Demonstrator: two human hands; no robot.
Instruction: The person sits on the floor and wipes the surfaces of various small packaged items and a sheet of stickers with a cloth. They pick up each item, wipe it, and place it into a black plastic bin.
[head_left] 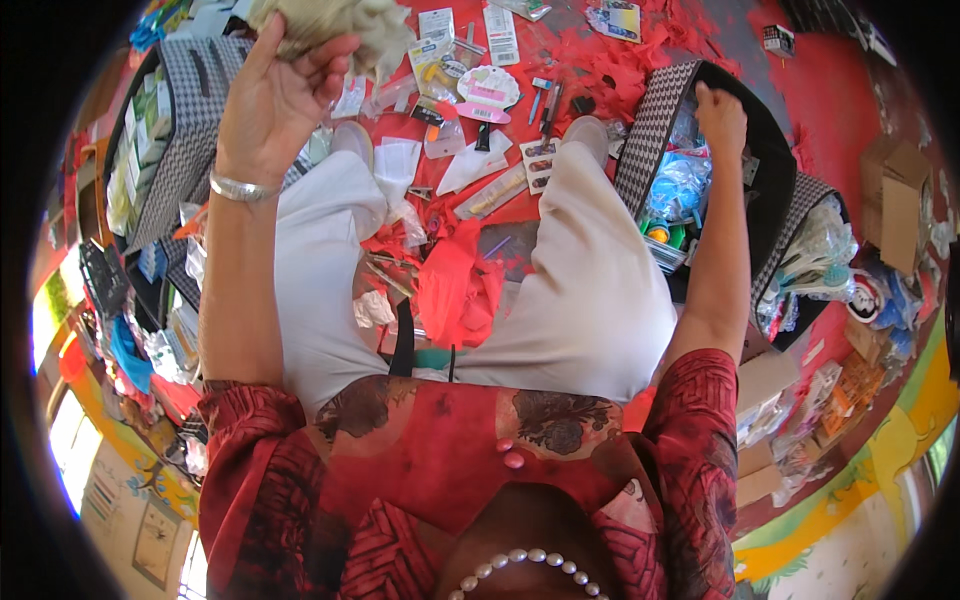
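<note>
The left hand [275,95] is lifted high, its grip curled round a crumpled pale cloth [345,25]; the cloth is a soft lump, so no long side or pointing end can be told; it sits above the checkered bag [190,130] on the left, which holds rows of small packets; the right hand [720,120] reaches into the other checkered bag [665,110], its grip pressed together, on what I cannot tell; that bag holds blue plastic wraps [680,185]; red paper scraps [450,275] lie between the white trouser legs [590,290].
</note>
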